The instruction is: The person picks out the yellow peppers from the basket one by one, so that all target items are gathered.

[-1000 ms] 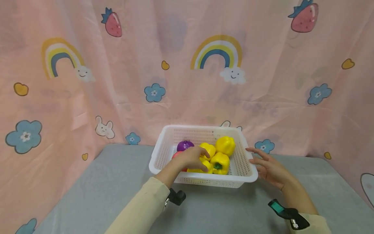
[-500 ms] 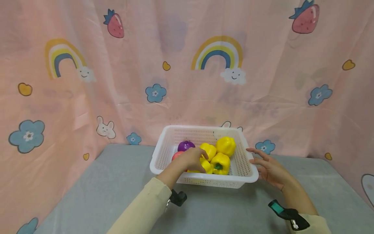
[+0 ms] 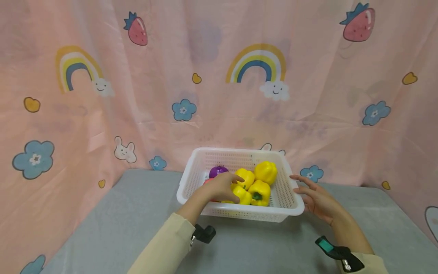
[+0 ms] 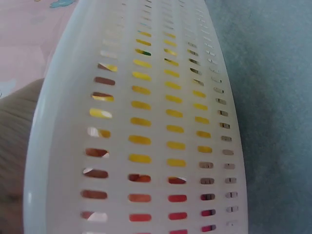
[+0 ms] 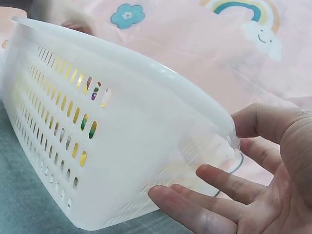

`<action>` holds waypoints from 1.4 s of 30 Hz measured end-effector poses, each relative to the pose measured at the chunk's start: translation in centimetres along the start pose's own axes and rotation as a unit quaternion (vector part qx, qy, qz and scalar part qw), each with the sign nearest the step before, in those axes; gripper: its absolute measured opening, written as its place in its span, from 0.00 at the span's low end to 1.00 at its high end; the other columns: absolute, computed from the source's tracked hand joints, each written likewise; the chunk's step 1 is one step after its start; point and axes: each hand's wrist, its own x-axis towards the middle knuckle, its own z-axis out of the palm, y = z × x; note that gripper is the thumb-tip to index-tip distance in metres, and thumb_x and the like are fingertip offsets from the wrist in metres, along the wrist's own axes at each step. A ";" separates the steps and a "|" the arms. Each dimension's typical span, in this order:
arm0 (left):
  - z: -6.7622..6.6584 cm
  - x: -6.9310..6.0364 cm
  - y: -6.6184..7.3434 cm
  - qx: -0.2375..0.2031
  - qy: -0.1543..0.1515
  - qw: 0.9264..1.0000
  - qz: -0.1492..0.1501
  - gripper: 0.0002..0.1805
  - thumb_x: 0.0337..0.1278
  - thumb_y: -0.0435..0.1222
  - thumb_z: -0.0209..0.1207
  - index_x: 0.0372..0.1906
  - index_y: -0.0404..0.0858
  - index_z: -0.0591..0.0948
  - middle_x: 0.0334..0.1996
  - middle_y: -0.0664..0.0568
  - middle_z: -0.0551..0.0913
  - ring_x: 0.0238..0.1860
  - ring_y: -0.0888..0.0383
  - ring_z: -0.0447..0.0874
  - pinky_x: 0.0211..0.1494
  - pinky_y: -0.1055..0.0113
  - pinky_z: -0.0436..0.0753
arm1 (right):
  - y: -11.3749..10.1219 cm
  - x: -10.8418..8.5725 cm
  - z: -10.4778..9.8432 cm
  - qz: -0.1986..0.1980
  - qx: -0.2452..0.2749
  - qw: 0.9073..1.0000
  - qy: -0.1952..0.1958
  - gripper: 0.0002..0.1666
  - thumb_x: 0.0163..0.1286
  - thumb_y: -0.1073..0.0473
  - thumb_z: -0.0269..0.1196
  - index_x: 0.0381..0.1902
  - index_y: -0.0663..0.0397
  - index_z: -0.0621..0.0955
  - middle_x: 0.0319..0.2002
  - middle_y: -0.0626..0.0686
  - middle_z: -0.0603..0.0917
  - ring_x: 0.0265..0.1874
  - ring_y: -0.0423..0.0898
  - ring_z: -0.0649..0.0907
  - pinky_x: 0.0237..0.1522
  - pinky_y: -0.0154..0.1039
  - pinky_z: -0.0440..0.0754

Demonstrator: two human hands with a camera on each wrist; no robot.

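Observation:
A white perforated basket (image 3: 260, 211) holds several yellow bell peppers (image 3: 266, 172), a purple onion-like vegetable (image 3: 217, 171) and a red item mostly covered by my left hand (image 3: 219, 187). That hand reaches in over the front rim, thumb and fingers curved apart beside the front-left pepper (image 3: 244, 195); any contact is unclear. In the left wrist view the basket wall (image 4: 68, 126) hides most of it. My right hand (image 3: 319, 203) has loosely bent fingers at the basket's right end; the right wrist view shows fingertips (image 5: 163, 195) along that end and others at the rim.
The basket stands on a grey-covered table (image 3: 137, 213), near its back edge. Behind it hangs a pink curtain (image 3: 219, 129) printed with rainbows, flowers and strawberries. Black wrist mounts (image 3: 204, 233) sit at both sleeve cuffs.
My left hand has shifted slightly left and down, exposing more of the front-left pepper. My right hand stays at the basket's right end. The head view has drifted a little.

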 end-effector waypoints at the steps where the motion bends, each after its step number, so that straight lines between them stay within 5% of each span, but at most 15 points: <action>1: 0.0 0.0 -0.1 -0.002 0.000 1.000 0.005 0.34 0.47 0.37 0.73 0.65 0.46 0.80 0.62 0.48 0.83 0.62 0.52 0.80 0.69 0.55 0.79 | 0.0 0.0 0.0 0.000 -0.001 1.000 0.000 0.31 0.79 0.50 0.54 0.75 0.33 0.59 0.55 0.34 0.77 0.48 0.40 0.88 0.49 0.44 0.89; 20: 0.4 0.0 -1.1 -0.009 -0.003 1.000 0.026 0.27 0.48 0.40 0.72 0.56 0.51 0.79 0.60 0.51 0.82 0.59 0.54 0.81 0.67 0.56 0.80 | 0.1 0.0 0.1 -0.006 0.003 1.000 0.007 0.30 0.80 0.51 0.54 0.75 0.33 0.60 0.53 0.33 0.78 0.46 0.41 0.89 0.47 0.44 0.90; 27: 0.6 0.0 -1.0 -0.021 0.014 0.999 0.022 0.25 0.49 0.41 0.72 0.56 0.52 0.82 0.61 0.52 0.83 0.60 0.53 0.81 0.67 0.54 0.81 | 0.2 0.1 0.0 -0.007 0.003 1.000 0.010 0.29 0.79 0.51 0.54 0.74 0.33 0.61 0.53 0.34 0.79 0.46 0.42 0.89 0.47 0.44 0.90; 42: -0.7 -0.9 -1.7 -0.045 0.088 0.993 0.071 0.27 0.52 0.40 0.72 0.60 0.48 0.81 0.62 0.56 0.82 0.64 0.55 0.78 0.71 0.55 0.78 | -0.3 -0.1 0.1 -0.005 0.000 1.000 0.000 0.26 0.80 0.53 0.53 0.71 0.31 0.63 0.53 0.34 0.79 0.45 0.42 0.90 0.46 0.43 0.90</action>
